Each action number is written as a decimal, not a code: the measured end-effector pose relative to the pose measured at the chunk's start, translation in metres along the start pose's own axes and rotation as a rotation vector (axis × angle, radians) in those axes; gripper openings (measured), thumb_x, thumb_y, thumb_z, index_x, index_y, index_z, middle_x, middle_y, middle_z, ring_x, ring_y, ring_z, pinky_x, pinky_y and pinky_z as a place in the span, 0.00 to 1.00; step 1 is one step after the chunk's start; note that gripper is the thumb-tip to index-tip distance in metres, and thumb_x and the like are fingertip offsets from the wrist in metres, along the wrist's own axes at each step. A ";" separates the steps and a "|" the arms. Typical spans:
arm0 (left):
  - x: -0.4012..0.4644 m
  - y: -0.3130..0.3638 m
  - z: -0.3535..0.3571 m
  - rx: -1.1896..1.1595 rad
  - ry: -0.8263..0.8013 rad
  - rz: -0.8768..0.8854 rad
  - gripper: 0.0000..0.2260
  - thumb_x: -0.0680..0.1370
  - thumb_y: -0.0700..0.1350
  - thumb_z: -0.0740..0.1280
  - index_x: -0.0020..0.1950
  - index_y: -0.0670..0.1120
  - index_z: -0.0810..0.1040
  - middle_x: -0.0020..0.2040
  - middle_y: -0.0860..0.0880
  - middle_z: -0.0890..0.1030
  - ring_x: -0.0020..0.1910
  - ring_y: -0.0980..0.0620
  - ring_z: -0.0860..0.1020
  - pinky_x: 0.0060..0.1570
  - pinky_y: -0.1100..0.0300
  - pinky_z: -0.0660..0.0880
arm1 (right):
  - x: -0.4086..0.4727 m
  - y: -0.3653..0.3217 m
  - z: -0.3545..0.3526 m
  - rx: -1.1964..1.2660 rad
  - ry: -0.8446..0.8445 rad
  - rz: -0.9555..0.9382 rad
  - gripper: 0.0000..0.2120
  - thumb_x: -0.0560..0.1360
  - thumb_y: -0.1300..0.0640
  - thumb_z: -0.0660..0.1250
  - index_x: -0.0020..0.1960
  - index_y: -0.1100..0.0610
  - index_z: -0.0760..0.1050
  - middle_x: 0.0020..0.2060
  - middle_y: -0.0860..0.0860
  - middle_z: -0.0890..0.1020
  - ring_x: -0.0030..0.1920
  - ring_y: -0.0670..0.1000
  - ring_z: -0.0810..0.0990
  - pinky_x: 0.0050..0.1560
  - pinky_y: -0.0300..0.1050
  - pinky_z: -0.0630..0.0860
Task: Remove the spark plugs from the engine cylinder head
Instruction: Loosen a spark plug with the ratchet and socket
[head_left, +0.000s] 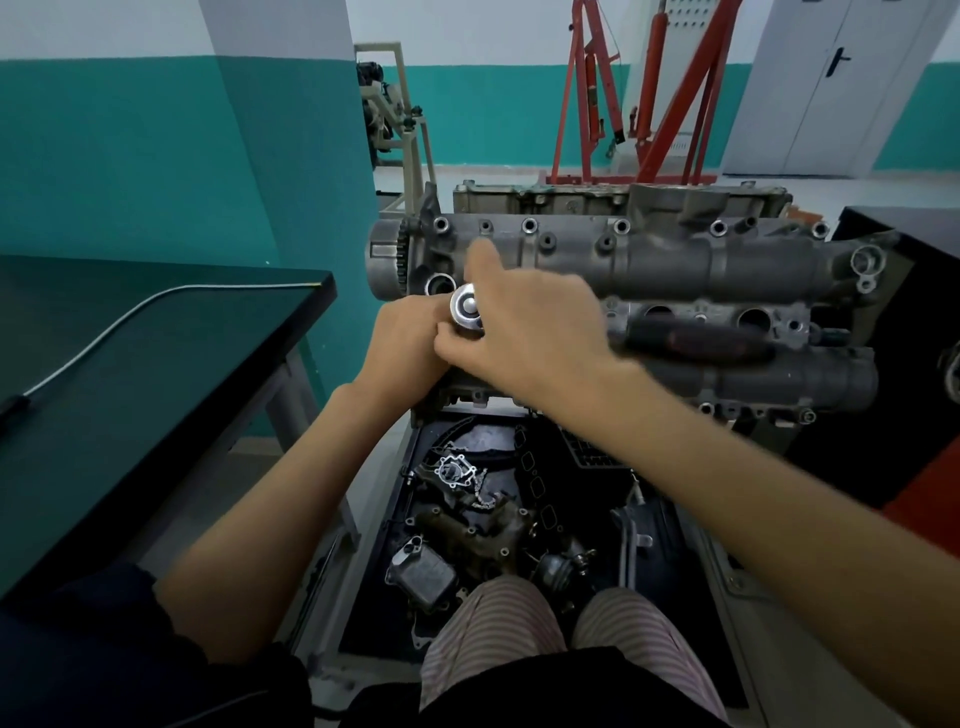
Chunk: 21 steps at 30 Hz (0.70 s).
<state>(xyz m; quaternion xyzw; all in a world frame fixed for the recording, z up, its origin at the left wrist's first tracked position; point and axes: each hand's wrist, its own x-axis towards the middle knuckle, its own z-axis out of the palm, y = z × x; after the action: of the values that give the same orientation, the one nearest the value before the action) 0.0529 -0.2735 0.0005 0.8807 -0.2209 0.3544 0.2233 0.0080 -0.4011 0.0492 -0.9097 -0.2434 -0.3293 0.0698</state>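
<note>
Striped trousers (519, 634) and a dark top fill the bottom edge, with both bare forearms reaching forward over a tray of loose engine parts (467, 519) — a gasket, a short chain and cast housings among them. No brand, label or legible writing appears on any item.

Ahead, the engine cylinder head (675, 260) lies across the view with its long side facing the camera; open round wells run along its middle row. Both hands meet at its left end. A ratchet (466, 310) sits there, its round silver head facing up. The left hand (408, 340) is curled around the part below that head, gripping it. The right hand (524, 322) lies over the ratchet from the right, fingers bent onto the tool beside the silver head and the index finger extended toward the cylinder head. A dark, red-marked handle (696, 340) extends rightward over the wells. No spark plug itself is visible.

At left stands a dark green table (156, 364) carrying a thin metal rod (104, 338). Behind, a red engine hoist (649, 104) stands against a teal and white wall.
</note>
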 end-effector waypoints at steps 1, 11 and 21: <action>0.000 0.001 0.000 -0.019 -0.014 -0.028 0.18 0.66 0.40 0.60 0.27 0.56 0.53 0.20 0.54 0.63 0.24 0.45 0.63 0.26 0.62 0.55 | -0.006 -0.006 0.004 0.182 -0.007 0.130 0.17 0.73 0.43 0.60 0.51 0.55 0.62 0.30 0.44 0.69 0.30 0.49 0.70 0.26 0.40 0.59; 0.000 0.000 0.000 0.052 0.031 0.119 0.06 0.67 0.46 0.56 0.30 0.48 0.62 0.25 0.43 0.74 0.23 0.48 0.68 0.26 0.67 0.54 | 0.018 0.015 -0.016 0.126 -0.380 -0.136 0.11 0.75 0.51 0.60 0.49 0.55 0.60 0.32 0.45 0.67 0.32 0.48 0.69 0.29 0.42 0.64; -0.004 0.003 0.000 -0.027 -0.045 -0.086 0.14 0.64 0.40 0.57 0.25 0.55 0.56 0.20 0.53 0.66 0.25 0.46 0.68 0.26 0.58 0.60 | -0.002 -0.015 0.003 1.248 -0.371 0.577 0.12 0.75 0.57 0.61 0.52 0.56 0.59 0.34 0.52 0.73 0.27 0.45 0.72 0.29 0.37 0.72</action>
<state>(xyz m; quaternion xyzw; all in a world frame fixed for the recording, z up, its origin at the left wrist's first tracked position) 0.0487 -0.2755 -0.0017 0.8940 -0.1923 0.3218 0.2453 0.0010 -0.3880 0.0455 -0.7692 -0.1437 0.0632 0.6194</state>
